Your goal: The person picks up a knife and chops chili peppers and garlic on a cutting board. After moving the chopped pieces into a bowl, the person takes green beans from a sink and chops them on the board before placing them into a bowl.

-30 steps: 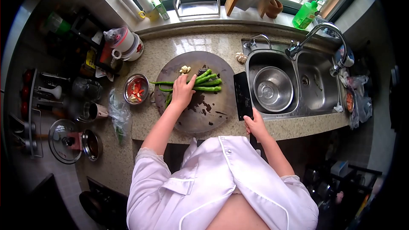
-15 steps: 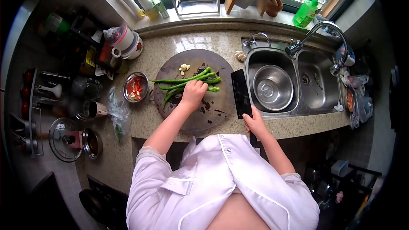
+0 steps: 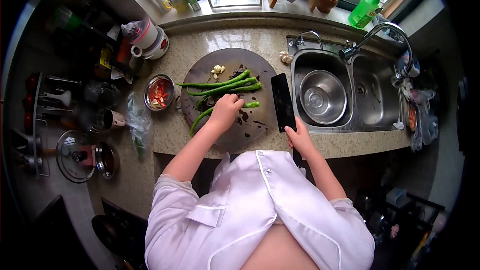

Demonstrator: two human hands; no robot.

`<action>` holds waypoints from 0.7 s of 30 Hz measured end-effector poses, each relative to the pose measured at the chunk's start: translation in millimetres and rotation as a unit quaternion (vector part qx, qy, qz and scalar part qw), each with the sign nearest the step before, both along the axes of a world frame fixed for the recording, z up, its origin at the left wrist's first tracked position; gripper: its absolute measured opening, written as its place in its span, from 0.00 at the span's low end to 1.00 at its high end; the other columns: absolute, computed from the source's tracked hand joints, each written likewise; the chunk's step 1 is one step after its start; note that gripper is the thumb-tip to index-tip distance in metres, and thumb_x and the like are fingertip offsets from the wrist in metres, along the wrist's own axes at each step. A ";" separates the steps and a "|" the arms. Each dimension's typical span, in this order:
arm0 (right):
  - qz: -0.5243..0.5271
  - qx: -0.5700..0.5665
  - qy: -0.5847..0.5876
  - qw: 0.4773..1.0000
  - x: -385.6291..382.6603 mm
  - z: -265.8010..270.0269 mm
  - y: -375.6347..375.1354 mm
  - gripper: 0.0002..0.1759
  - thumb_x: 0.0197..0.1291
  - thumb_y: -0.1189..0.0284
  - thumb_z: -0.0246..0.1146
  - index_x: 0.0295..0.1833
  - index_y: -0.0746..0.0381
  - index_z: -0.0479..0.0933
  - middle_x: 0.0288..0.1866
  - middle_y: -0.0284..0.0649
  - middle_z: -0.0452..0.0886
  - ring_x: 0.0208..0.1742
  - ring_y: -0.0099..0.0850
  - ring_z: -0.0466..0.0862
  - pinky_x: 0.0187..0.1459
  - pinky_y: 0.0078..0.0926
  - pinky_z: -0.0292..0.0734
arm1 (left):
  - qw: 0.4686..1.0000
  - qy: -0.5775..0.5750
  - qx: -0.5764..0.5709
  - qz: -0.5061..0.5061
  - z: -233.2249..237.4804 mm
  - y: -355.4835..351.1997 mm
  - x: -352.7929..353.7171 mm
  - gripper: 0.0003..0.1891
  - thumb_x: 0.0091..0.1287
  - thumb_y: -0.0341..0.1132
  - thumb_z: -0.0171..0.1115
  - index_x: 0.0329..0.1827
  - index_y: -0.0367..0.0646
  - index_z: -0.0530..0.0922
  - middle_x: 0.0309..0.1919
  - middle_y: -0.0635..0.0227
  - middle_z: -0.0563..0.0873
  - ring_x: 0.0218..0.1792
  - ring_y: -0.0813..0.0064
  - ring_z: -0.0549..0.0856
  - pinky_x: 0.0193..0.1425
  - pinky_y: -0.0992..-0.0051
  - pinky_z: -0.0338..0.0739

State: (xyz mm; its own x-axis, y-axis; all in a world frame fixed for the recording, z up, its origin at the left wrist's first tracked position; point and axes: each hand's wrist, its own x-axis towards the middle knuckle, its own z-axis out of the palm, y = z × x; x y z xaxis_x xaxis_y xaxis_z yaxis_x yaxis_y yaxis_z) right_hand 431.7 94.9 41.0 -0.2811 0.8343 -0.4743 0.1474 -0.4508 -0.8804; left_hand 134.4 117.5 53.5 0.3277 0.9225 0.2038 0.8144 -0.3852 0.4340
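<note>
On the round cutting board lie several long green peppers, bunched side by side. Apart from them, nearer my body, is a single green pepper. My left hand is closed over the middle of that pepper, its fingertips hidden beneath the knuckles. A dark cleaver hangs at the board's right edge, blade pointing away from me. My right hand grips its handle. Peeled garlic cloves sit at the far side of the board, and dark scraps are scattered on its surface.
Left of the board stands a metal bowl with cut red peppers, beside a plastic bag. To the right, a double sink holds a steel basin. A garlic bulb rests by the sink's corner.
My left hand has drawn one green pepper toward me, opening a gap from the others. The cleaver stays in my right hand, and the view has shifted slightly.
</note>
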 end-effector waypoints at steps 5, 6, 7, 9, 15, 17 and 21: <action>0.042 0.107 -0.092 0.989 -0.6 16.0 0.7 0.15 0.69 0.73 0.58 0.58 0.63 0.68 0.23 0.35 0.73 0.17 0.25 0.72 0.19 0.27 0.68 | 0.992 0.007 0.116 0.059 -35.0 -26.8 11.1 0.15 0.54 0.23 0.60 0.46 0.37 0.82 0.45 0.57 0.82 0.50 0.56 0.81 0.55 0.61 0.77; 0.087 0.203 -0.144 0.965 1.7 14.9 2.9 0.13 0.68 0.73 0.59 0.55 0.64 0.70 0.23 0.40 0.76 0.18 0.32 0.76 0.22 0.32 0.70 | 0.989 0.000 0.129 0.068 -33.8 -31.4 16.4 0.17 0.54 0.24 0.60 0.49 0.35 0.82 0.47 0.55 0.82 0.53 0.56 0.81 0.56 0.62 0.78; 0.087 0.199 -0.146 0.965 4.4 14.9 4.7 0.13 0.68 0.73 0.59 0.55 0.64 0.70 0.23 0.40 0.76 0.18 0.32 0.76 0.22 0.32 0.70 | 0.990 -0.002 0.126 0.068 -33.1 -33.2 21.0 0.17 0.54 0.24 0.60 0.49 0.35 0.82 0.47 0.55 0.82 0.53 0.56 0.81 0.56 0.62 0.78; 0.175 0.288 -0.223 0.915 9.5 20.0 10.8 0.12 0.68 0.68 0.58 0.51 0.63 0.69 0.28 0.57 0.79 0.34 0.57 0.81 0.35 0.50 0.72 | 0.985 -0.023 0.169 0.041 -31.8 -35.5 31.5 0.17 0.54 0.25 0.61 0.48 0.35 0.82 0.46 0.57 0.82 0.52 0.56 0.81 0.53 0.63 0.79; 0.298 0.355 -0.324 0.825 8.8 52.3 35.7 0.09 0.66 0.67 0.59 0.45 0.60 0.69 0.27 0.52 0.80 0.34 0.55 0.82 0.35 0.54 0.74 | 0.984 -0.019 0.156 0.090 -40.0 -41.2 48.3 0.14 0.51 0.21 0.60 0.41 0.38 0.84 0.41 0.64 0.84 0.47 0.61 0.84 0.50 0.67 0.81; 0.366 0.375 -0.354 0.775 7.8 64.6 43.3 0.08 0.66 0.68 0.58 0.45 0.59 0.70 0.26 0.50 0.80 0.32 0.53 0.83 0.34 0.51 0.75 | 0.982 -0.019 0.162 0.100 -43.6 -43.9 48.3 0.13 0.51 0.21 0.60 0.40 0.38 0.84 0.40 0.64 0.85 0.47 0.61 0.84 0.49 0.67 0.82; 0.429 0.373 -0.378 0.731 6.1 75.3 57.2 0.07 0.64 0.70 0.59 0.43 0.60 0.70 0.24 0.49 0.80 0.31 0.51 0.83 0.32 0.50 0.75 | 0.978 -0.031 0.182 0.095 -53.9 -47.6 44.0 0.14 0.53 0.25 0.60 0.43 0.38 0.84 0.44 0.62 0.85 0.50 0.60 0.84 0.50 0.68 0.82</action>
